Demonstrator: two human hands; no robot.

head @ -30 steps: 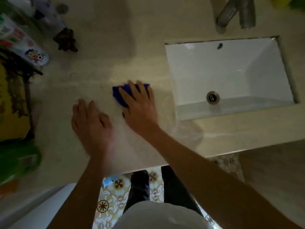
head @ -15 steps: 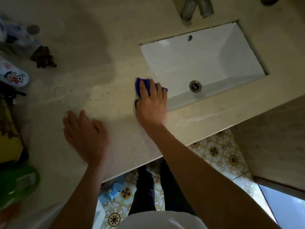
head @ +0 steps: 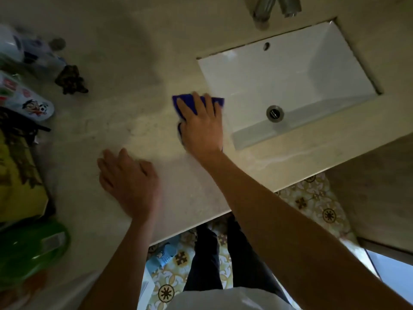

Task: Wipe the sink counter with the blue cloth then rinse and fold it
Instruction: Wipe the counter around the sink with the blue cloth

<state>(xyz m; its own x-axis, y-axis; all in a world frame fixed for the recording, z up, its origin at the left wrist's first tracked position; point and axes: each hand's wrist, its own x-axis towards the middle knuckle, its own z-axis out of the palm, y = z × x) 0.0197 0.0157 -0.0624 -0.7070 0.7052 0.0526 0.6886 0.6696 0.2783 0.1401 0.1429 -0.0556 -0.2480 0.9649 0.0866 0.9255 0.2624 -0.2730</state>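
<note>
Head view. Your right hand (head: 202,126) lies flat on the blue cloth (head: 188,101), fingers straight, pressing it to the tabletop (head: 125,121) just beside the sink's (head: 290,86) left rim. No closed grip there: the palm and fingers press the cloth, which shows past the fingertips and along the thumb side. One corner of the cloth reaches the sink edge; whether it hangs over, you cannot tell. Your left hand (head: 128,182) rests on the tabletop, well apart from the cloth, fingers loosely spread, holding nothing.

Step in hand, by my reading: the wipe, at the strip next to the sink. Rinse and fold not yet done. The next move likely calls for steady downward pressure and a sweep over the unwiped tabletop, then gathering the cloth under the tap (head: 266,7).

Count: one cloth, one sink, one drain (head: 274,113), one tap at the top edge, two hands. At the left edge, a printed bottle (head: 26,101), a green container (head: 29,249), a small dark clump (head: 70,80); other items there too blurred to name.
</note>
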